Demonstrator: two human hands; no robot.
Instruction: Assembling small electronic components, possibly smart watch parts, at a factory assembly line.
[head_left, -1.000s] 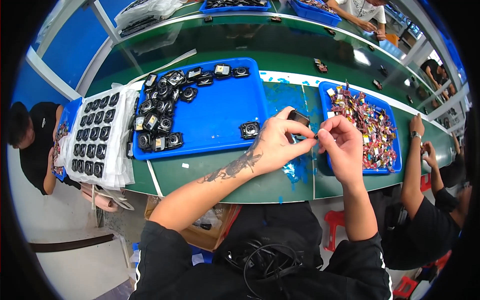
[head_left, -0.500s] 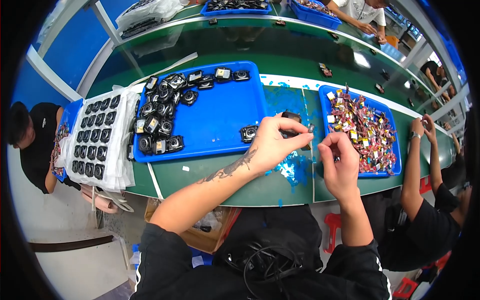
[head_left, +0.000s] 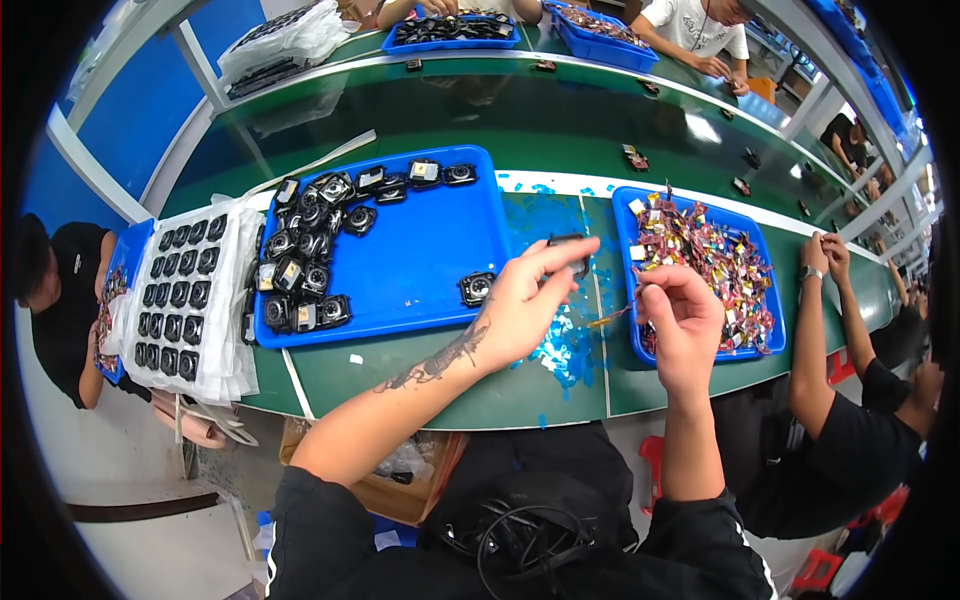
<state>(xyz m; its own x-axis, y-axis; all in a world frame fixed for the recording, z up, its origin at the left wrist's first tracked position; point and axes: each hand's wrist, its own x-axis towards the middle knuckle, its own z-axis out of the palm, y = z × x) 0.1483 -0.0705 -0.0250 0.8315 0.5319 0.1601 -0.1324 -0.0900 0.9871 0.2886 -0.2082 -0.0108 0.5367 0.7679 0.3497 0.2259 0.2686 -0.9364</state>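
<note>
My left hand holds a small black camera-like part up by its fingertips, above the green bench between two blue trays. My right hand is just to the right of it, pinching a thin gold-coloured strip that points toward my left hand. One more black part lies alone at the near right of the big blue tray. The blue tray on the right is heaped with small gold and red pieces.
Several black parts cluster at the big tray's left and far side. A white bagged rack of black parts sits at the left. Blue film scraps litter the green bench. Other people work at the left, the right and across the bench.
My hands have drawn slightly apart: the right hand moved right and down with the gold strip, and the left hand keeps the black part raised.
</note>
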